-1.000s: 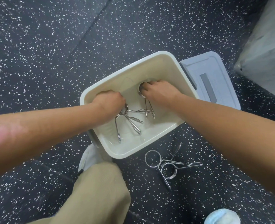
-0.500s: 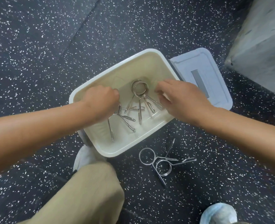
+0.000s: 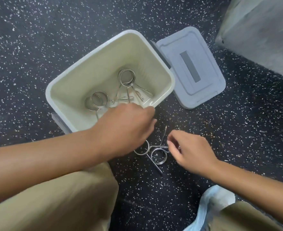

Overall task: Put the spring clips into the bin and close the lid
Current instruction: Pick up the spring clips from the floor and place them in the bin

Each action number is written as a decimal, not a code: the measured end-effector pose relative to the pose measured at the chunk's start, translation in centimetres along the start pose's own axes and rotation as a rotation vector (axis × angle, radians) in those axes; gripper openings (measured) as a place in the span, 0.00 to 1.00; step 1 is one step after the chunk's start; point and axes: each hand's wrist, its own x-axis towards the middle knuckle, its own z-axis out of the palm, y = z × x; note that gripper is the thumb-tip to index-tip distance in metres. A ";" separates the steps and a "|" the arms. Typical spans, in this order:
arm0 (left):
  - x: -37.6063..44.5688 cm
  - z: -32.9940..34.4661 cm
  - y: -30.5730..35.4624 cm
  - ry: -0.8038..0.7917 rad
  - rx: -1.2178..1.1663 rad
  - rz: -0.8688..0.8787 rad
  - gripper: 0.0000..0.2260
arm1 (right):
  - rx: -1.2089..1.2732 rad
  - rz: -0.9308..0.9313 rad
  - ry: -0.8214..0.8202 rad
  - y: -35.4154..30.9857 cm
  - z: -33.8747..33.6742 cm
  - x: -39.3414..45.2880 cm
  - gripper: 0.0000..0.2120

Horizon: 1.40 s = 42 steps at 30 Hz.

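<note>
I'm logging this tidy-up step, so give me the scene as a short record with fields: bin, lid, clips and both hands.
bin: cream bin, open, standing on the speckled floor
lid: grey lid off, lying flat on the floor right of the bin
clips in bin: two coil clusters; exact number unclear
clips on floor: two spring clips, overlapping, in front of the bin
left hand: left hand above the floor clips, over the bin's near rim
right hand: right hand at a floor clip's handle; grasp unclear

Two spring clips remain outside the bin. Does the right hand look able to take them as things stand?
Probably yes: the right hand hovers beside the spring clips on the floor, nothing between; the left hand overlaps only one ring.
</note>
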 end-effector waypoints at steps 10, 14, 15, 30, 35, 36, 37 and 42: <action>0.0 10.5 1.1 -0.439 0.209 0.200 0.09 | -0.405 -0.371 -0.377 1.5 5.8 -1.2 0.18; 0.3 11.7 0.7 -0.486 0.247 0.216 0.17 | -0.466 -0.474 -0.281 1.6 6.4 -1.2 0.13; 0.3 11.7 0.7 -0.489 0.256 0.234 0.17 | -0.488 -0.512 -0.249 1.7 6.6 -1.2 0.11; -0.8 11.1 0.9 -0.354 0.102 0.212 0.06 | -0.413 -0.510 -0.263 3.6 7.0 -4.4 0.14; -0.4 7.0 1.6 -0.314 -0.050 0.267 0.11 | -0.404 -0.438 -0.280 4.6 7.1 -5.9 0.16; -0.1 6.0 1.8 -0.325 -0.079 0.270 0.11 | -0.400 -0.425 -0.278 4.7 7.0 -6.1 0.16; 0.1 5.0 2.0 -0.340 -0.107 0.264 0.10 | -0.391 -0.415 -0.274 4.8 7.1 -6.2 0.15; 1.0 -0.7 2.1 -0.443 -0.247 0.216 0.07 | -0.357 -0.363 -0.254 4.8 7.0 -6.0 0.13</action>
